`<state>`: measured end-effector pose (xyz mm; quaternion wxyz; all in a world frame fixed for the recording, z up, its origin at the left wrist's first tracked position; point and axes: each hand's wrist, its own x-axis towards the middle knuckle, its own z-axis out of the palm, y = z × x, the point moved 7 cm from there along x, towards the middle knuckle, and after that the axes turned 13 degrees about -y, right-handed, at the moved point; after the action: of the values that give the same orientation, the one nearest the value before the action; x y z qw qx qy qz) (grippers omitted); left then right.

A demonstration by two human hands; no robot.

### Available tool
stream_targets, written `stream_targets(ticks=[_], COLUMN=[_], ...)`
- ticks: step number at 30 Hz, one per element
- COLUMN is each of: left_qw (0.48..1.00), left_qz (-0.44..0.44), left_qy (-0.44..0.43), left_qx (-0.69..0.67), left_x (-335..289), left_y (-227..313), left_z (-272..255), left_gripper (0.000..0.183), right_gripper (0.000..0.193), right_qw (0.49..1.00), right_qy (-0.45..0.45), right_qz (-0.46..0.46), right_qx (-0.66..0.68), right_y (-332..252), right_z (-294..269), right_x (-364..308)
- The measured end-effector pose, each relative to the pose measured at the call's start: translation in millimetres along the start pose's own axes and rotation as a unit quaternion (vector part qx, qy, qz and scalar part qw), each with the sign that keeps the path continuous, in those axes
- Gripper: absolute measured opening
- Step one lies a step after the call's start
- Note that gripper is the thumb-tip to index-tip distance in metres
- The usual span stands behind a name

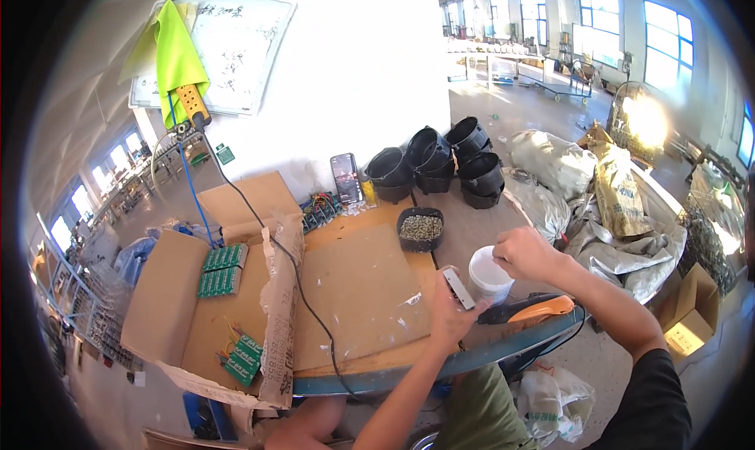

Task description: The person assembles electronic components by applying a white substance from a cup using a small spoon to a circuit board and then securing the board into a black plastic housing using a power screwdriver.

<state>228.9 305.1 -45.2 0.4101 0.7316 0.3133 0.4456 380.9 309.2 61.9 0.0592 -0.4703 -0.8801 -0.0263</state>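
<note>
Block [459, 289], small, pale and rectangular, sits in the left hand [450, 319] over the near part of the counter [464, 241], fingers wrapped around it. Its long axis slants from far upper left to near lower right. The right hand [525, 253] holds its fingers bunched at the rim of a white cup [492, 289]; whether they pinch anything, I cannot tell. Beyond stands a black tub [419, 246] of small pieces.
</note>
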Motion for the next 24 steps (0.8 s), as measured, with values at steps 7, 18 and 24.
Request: stream_targets(ticks=[7, 18, 24], left_qw=[0.999, 0.988, 0.988], left_qz=[0.013, 0.125, 0.112], left_qy=[0.025, -0.013, -0.032], left_qx=[-0.044, 0.092, 0.099], left_x=[1, 5, 8], left_y=[-17, 6, 2], left_z=[25, 44, 48], left_gripper=[0.076, 0.068, 0.069], right_gripper=[0.016, 0.023, 0.017], right_qw=[0.98, 0.854, 0.734], right_qy=[-0.051, 0.056, 0.136], right_qz=[0.111, 0.229, 0.297], right_qx=[0.156, 0.463, 0.595], right_y=[8, 46, 62], right_z=[10, 30, 41], right_x=[-5, -34, -103])
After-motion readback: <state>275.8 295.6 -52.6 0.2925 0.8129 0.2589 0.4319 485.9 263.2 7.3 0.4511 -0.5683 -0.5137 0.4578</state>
